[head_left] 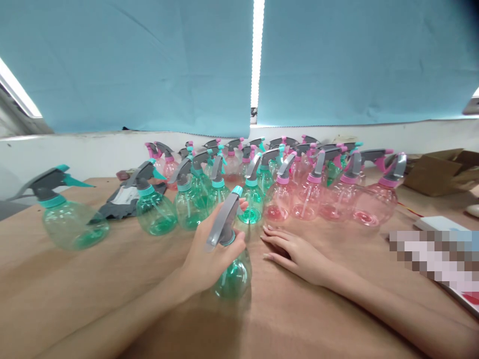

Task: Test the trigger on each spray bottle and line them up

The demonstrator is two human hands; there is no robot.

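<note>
My left hand (209,259) is wrapped around the neck of a green spray bottle (232,276) with a grey trigger and teal nozzle, standing on the brown table (112,289) in front of me. My right hand (294,249) lies flat on the table just right of that bottle, fingers stretched out, holding nothing. Right behind both hands stand several more spray bottles in rows: green ones (190,204) on the left, pink ones (310,199) on the right.
A single green spray bottle (71,222) stands apart at the far left. A dark grey packet (121,202) lies behind the green row. A cardboard box (437,172) sits at the back right. A white flat object (437,224) lies at the right edge. Blue curtains hang behind.
</note>
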